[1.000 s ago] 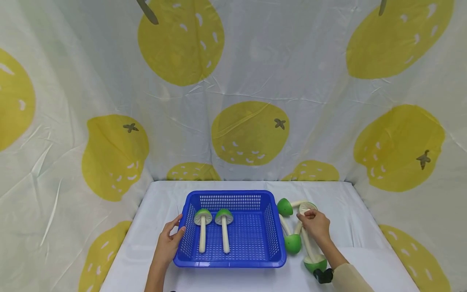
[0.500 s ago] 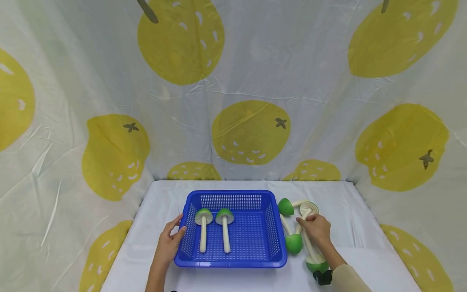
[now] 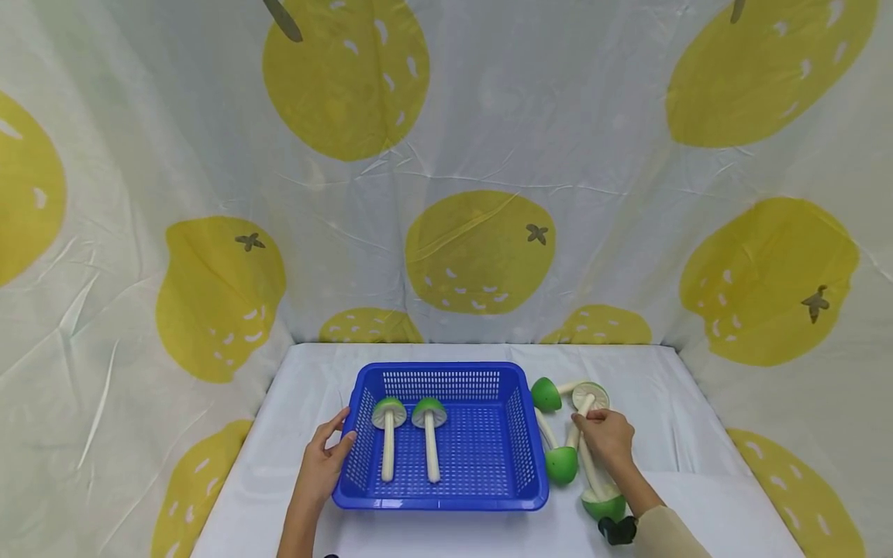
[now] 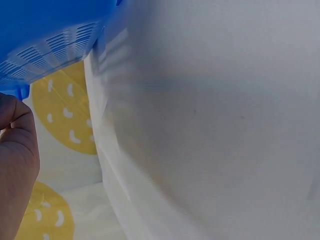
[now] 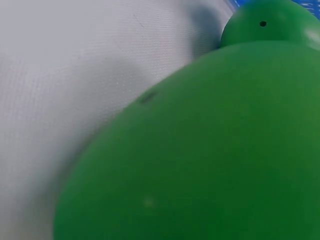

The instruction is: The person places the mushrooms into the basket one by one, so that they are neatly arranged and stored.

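While the left hand grips the basket, the right, lowered, pinches a mushroom.

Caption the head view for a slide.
Left hand holds blue basket containing two green-capped mushrooms; right hand pinches white stem beside it.

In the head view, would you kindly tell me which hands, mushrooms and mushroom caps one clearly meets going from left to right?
Left hand → left mushroom in the blue basket → second mushroom in it → far green cap just right of the basket → right hand.
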